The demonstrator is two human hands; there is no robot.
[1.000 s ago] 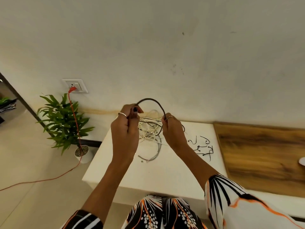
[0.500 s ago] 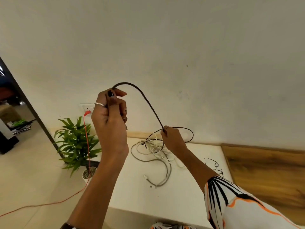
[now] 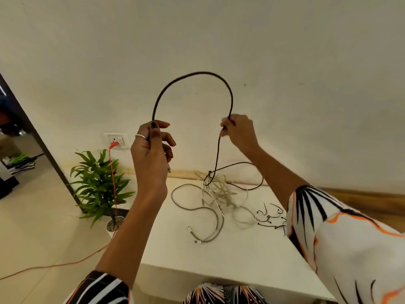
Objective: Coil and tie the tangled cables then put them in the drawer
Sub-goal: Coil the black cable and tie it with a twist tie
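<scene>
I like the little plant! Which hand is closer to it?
Left. The left hand, gripping one end of the dark cable, is raised just right of the potted plant. The right hand grips the cable farther right.

Cable pile (image 3: 219, 194): on the desk (image 3: 230, 255), near its back edge.
Twist ties (image 3: 270, 217): right of the pile.
Potted plant (image 3: 98, 187): on the floor, left of the desk.

Black ties (image 3: 271, 218) run under the sleeve (image 3: 328, 227) (ends hidden).
</scene>
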